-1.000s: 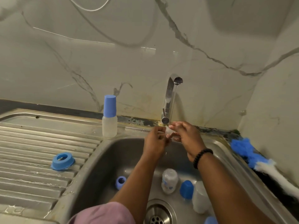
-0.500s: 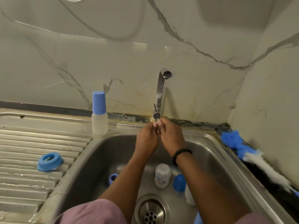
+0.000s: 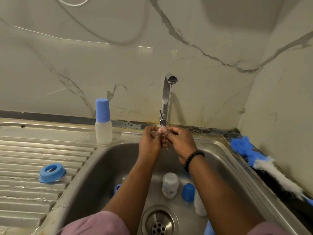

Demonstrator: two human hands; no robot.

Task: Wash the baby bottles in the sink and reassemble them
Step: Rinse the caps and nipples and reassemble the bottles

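Both hands are up under the tap [image 3: 166, 99], rinsing one small clear piece, most likely a teat [image 3: 160, 131], though it is too small to name for certain. The left hand [image 3: 149, 141] and right hand [image 3: 179, 141] meet fingertip to fingertip, each pinching that piece from its own side, right where the thin stream falls. So this looks like the washing stage, with most of the job not yet done.

Down in the sink [image 3: 225, 160] lie a clear bottle [image 3: 170, 184] near the drain [image 3: 159, 223], a blue cap [image 3: 188, 192] just beside it and a second blue piece [image 3: 117, 188] partly behind the left forearm. One bottle with its blue cap on [image 3: 103, 122] stands upright on the back ledge, and a blue screw ring [image 3: 52, 173] rests on the ribbed draining board [image 3: 25, 192].

I would guess the next move is to set the rinsed piece down clean, and the draining board offers the most room. The back ledge is narrow and the standing bottle sits close to the basin's edge, so a careless elbow might tip it in. The brush [image 3: 264, 164] lies along the right rim, well apart from the hands
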